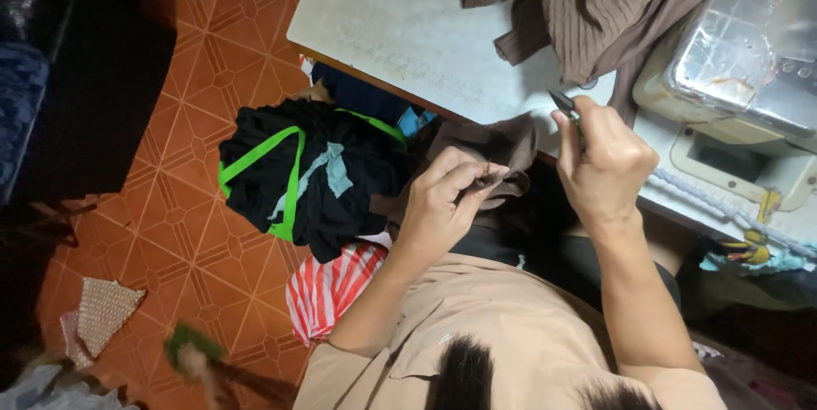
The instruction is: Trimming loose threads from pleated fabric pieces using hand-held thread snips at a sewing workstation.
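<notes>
At nine o'clock from my hands, on the orange tiled floor (pixel 204 231), lies a black garment with green trim (pixel 306 176), and below it a red-and-white striped cloth (pixel 328 287). I judge these as pieces waiting or already put aside; I cannot tell which.

Going right, my left hand (pixel 442 206) is raised before my chest, its fingers (pixel 477 176) pinched closed on a small edge of the brown fabric piece (pixel 502 146), which hangs over the edge of the tabletop (pixel 408 36). The wrist is bent inward, palm toward me.

At three o'clock from it, my right hand (pixel 608 167) is closed like a fist around a small thread snipper (pixel 566 105), its tip pointing to eleven o'clock, well apart from the pinched edge. So I think the trimming is in the middle: the cloth is held ready, the cut not yet made.

Farther right stand a brown ribbed garment (pixel 596 2) and the sewing machine (pixel 740 78).
</notes>
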